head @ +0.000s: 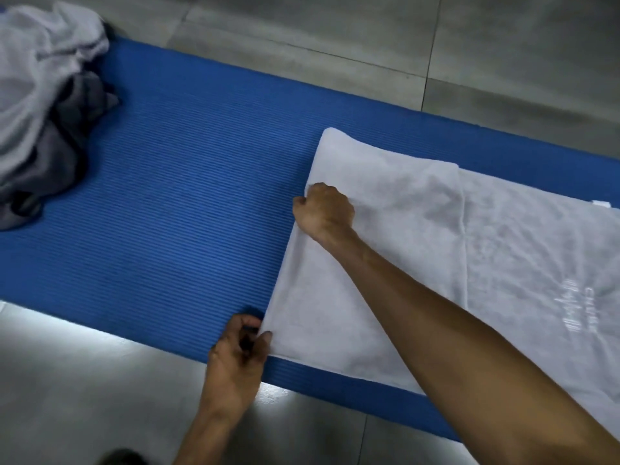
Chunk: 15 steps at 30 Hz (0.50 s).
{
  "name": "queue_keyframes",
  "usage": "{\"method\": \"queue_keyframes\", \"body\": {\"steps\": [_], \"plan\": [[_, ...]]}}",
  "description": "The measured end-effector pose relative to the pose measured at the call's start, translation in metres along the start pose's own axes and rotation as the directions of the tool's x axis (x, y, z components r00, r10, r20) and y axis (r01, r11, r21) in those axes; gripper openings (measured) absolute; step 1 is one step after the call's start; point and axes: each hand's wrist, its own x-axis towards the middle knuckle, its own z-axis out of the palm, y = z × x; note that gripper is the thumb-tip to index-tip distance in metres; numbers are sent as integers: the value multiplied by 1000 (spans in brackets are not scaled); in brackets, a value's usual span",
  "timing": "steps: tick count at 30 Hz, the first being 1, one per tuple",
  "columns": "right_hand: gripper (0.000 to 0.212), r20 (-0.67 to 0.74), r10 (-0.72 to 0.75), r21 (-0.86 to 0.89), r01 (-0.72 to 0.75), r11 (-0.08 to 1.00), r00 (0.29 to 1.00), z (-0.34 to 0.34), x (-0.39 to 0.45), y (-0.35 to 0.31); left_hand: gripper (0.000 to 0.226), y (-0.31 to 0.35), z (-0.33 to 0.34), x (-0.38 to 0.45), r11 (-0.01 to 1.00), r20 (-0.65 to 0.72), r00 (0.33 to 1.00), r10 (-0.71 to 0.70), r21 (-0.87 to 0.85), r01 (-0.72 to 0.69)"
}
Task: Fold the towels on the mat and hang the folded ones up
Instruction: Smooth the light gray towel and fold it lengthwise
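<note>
A white towel [419, 236] lies spread on the blue ribbed mat [174, 196], partly folded, with one layer doubled over its left part. My left hand [240, 350] pinches the towel's near left corner at the mat's front edge. My right hand [323, 209] reaches across the towel and grips its left edge farther back, fingers curled round the cloth.
A loose heap of white and grey towels [43, 105] lies on the mat's far left end. Grey tiled floor [369, 35] surrounds the mat, with a bright glare patch near the front left. A dark shape shows at the bottom edge.
</note>
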Motion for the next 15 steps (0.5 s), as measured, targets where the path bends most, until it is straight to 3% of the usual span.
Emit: {"method": "queue_keyframes", "body": {"steps": [5, 8, 11, 13, 15], "plan": [[21, 94, -129, 184, 110, 977, 987, 23, 9, -61, 24, -16, -64, 15, 998, -120, 992, 27, 56, -20], [30, 185, -212, 330, 143, 933, 960, 35, 17, -95, 18, -25, -102, 31, 980, -220, 972, 78, 196, -34], [22, 250, -315, 472, 169, 866, 916, 39, 14, -111, 23, -44, -132, 48, 970, -286, 957, 38, 240, 34], [16, 210, -365, 495, 223, 840, 907, 34, 0, -99, 26, -53, -145, 56, 964, -270, 962, -38, 243, 106], [13, 98, -408, 497, 310, 810, 908, 28, -23, -65, 16, -54, -152, 58, 915, -256, 963, -83, 364, 175]]}}
